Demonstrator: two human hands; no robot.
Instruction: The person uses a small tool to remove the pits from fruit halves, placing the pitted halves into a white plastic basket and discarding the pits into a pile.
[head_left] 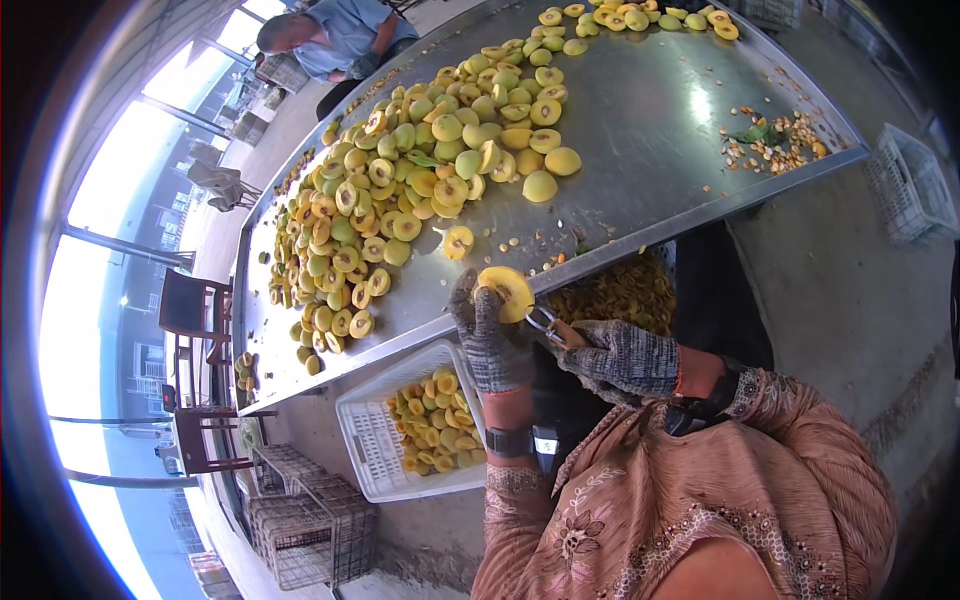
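One long, grey sheet-metal table [640,130] with a raised rim spans the upper centre of the frame. At upper left, a person in a light blue shirt [345,38] sits bent forward at its far side. A broad heap of yellow-green halved fruit [425,150] covers the table's left and middle portions. Below the near edge, left of centre, stands a white perforated plastic crate [366,440], part filled with yellow fruit halves [435,420]. Both of the wearer's hands, in grey knitted gloves, are at frame centre. The left hand [492,335] is closed on a yellow fruit half [512,295], held cut face up in front of the table's near edge. The right hand [630,358] grips a small tool with a wooden handle and a metal loop [541,321]; the loop is at the half's right edge, depth of contact not determinable. Small pale and orange-brown pits [775,150] lie scattered at the table's right end, upper right.
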